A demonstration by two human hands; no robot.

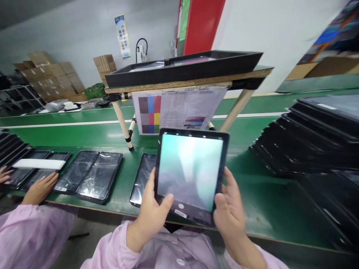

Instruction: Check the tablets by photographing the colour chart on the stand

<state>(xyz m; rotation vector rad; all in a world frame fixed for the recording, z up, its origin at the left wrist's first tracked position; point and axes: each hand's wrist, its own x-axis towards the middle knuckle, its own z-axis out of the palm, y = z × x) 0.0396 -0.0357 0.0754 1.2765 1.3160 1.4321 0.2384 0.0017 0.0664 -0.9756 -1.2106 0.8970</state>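
Observation:
Between both hands I hold up a dark-framed tablet-like screen panel (190, 172), its display lit pale green at the top and greyish lower down. A white round sticker and a small label sit on its lower border. My left hand (154, 209) grips the lower left edge, thumb lying on the front border. My right hand (230, 209) grips the lower right edge with the thumb bent against it; some fingers are hidden behind. Partly covered by the panel, a black tray (144, 175) with a plastic-wrapped surface lies on the green bench by my left hand.
A raised stand holds a black tray (185, 71), with a printed sheet with colour squares (179, 110) hanging below. Black trays (305, 138) are stacked at right. Left, a co-worker's hand (40, 188) rests by a white foam strip (39, 163) and a double tray (88, 175) on the bench.

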